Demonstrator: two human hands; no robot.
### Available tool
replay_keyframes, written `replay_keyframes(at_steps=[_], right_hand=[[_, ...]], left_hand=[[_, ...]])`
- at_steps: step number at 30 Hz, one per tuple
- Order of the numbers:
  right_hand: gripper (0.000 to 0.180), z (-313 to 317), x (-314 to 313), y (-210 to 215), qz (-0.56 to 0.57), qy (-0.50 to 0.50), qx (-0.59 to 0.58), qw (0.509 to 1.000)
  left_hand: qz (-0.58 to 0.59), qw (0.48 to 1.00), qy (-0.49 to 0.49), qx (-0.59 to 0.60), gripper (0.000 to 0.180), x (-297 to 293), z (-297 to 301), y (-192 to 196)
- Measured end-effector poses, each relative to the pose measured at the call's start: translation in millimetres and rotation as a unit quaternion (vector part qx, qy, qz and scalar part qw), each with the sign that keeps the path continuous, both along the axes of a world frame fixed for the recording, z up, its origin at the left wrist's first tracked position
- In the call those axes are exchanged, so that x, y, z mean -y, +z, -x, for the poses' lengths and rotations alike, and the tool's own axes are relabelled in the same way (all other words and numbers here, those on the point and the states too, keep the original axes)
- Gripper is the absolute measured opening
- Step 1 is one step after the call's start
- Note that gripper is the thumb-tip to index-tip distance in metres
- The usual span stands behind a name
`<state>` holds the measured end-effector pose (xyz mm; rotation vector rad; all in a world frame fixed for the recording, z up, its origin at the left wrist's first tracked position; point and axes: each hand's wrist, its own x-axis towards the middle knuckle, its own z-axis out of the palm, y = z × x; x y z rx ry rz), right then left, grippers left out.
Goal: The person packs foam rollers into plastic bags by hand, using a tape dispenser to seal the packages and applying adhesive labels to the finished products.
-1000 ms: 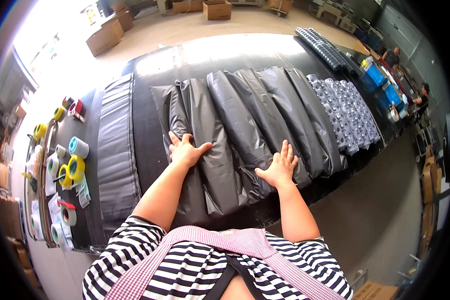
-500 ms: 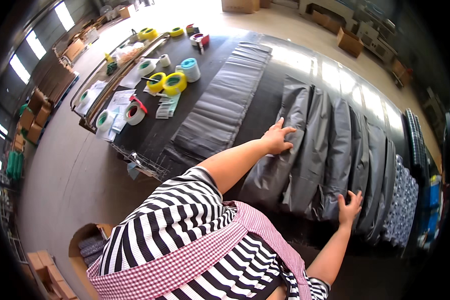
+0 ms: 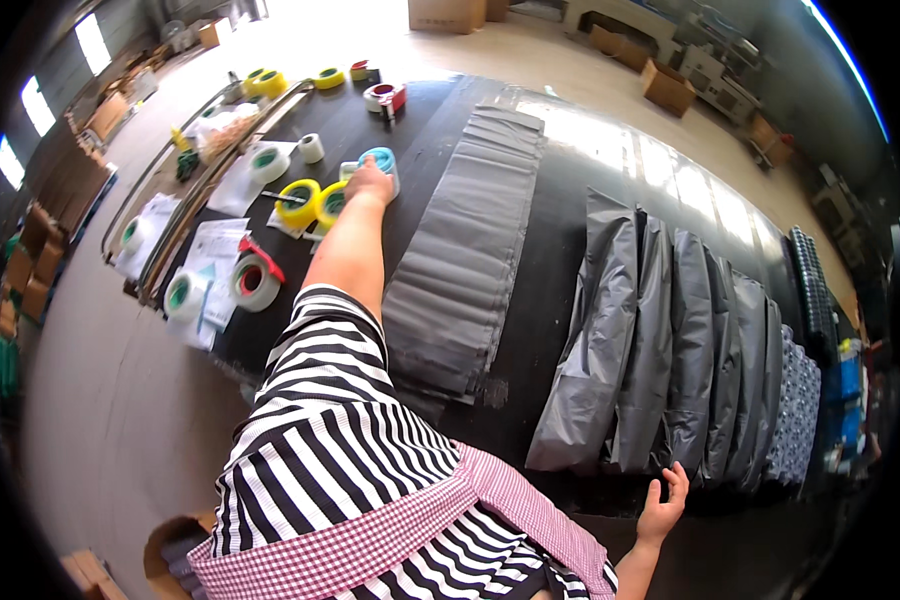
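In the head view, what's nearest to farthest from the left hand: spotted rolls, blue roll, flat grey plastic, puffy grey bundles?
1. Blue roll: at the left hand.
2. Flat grey plastic: right of the hand.
3. Puffy grey bundles: farther right.
4. Spotted rolls: far right, past the bundles.

Tape rolls (image 3: 298,215) left, bundles (image 3: 693,350) right, on table (image 3: 550,285)

We wear a short-sleeved top of black-and-white striped, finely ribbed knit (image 3: 315,450), its bands bending where the cloth folds. Our left sleeve (image 3: 338,335), in the same stripes, ends near the elbow. Over the top lies a broad, flat cloth strap in pinkish-red and white gingham (image 3: 360,525), which meets a matching second strap (image 3: 535,510) at an angle. Our left hand (image 3: 370,185) and right hand (image 3: 662,510) are bare.
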<state>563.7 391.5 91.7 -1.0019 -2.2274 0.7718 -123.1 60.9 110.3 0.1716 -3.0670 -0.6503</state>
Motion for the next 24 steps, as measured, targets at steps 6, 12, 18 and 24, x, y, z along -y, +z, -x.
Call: replay_keyframes(at_steps=[6, 12, 18, 24], right_hand=[[0.023, 26.0, 48.6, 21.3, -0.028, 0.026, 0.036, 0.999], [0.021, 79.9, 86.9, 76.2, -0.098, 0.062, -0.036, 0.993], [0.051, 168.4, 111.1, 101.9, 0.261, 0.241, -0.172, 0.919], [0.073, 154.4, 130.4, 93.4, 0.401, 0.221, -0.279, 0.844]], left_hand=[[0.013, 0.998, 0.021, 0.06, 0.063, 6.1, 59.1, -37.6], [-0.303, 0.912, -0.269, -0.058, 0.033, -22.6, 14.7, -36.2], [-0.658, 0.539, -0.486, 0.2, 0.026, -63.8, -225.5, -6.2], [-0.605, 0.43, -0.558, 0.372, 0.04, -68.6, -350.7, 1.5]])
